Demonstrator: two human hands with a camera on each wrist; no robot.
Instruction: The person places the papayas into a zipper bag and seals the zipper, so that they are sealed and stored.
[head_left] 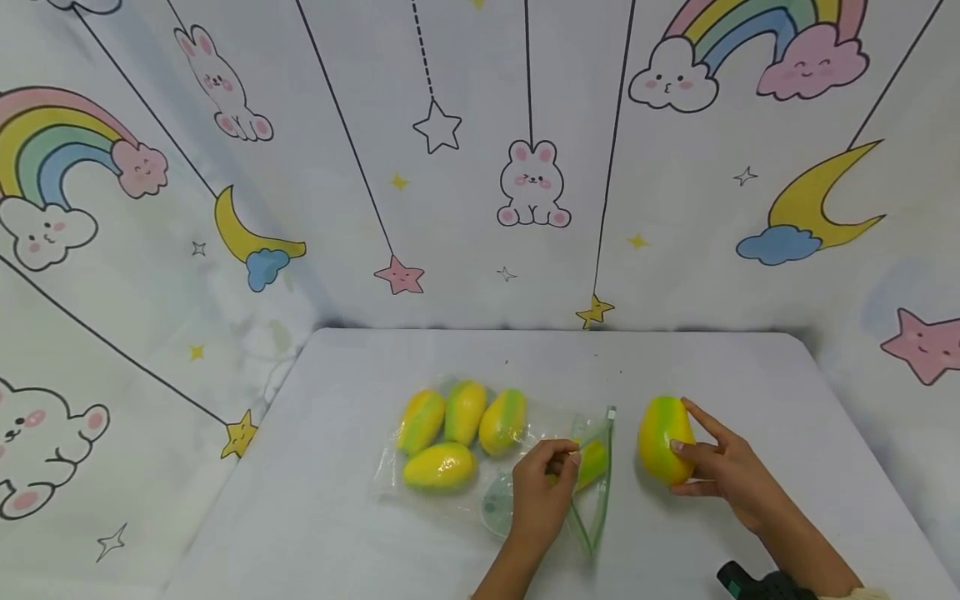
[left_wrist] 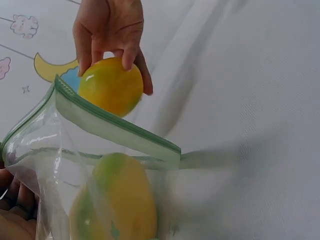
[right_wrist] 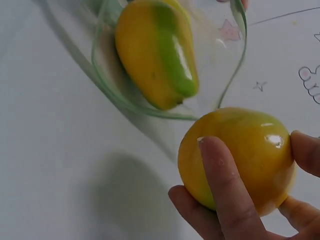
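Observation:
A clear zip bag [head_left: 390, 483] with a green-edged mouth [left_wrist: 125, 131] lies on the white table, its mouth facing right and held apart. My left hand [head_left: 543, 492] pinches the bag's upper edge near that mouth. Inside, several yellow-green mangoes [head_left: 440, 467] lie toward the closed end, and another mango [right_wrist: 157, 55] sits just within the mouth, partly covered by my left hand in the head view. To the right of the bag, my right hand [head_left: 738, 479] holds a mango [right_wrist: 240, 160] between thumb and fingers, outside the bag.
The white table [head_left: 300, 500] reaches back to a wall covering [head_left: 465, 208] printed with rabbits, stars, moons and rainbows. A dark device [head_left: 757, 583] is at the right wrist, by the front edge. A pale green round patch [head_left: 497, 504] shows at the bag's lower part.

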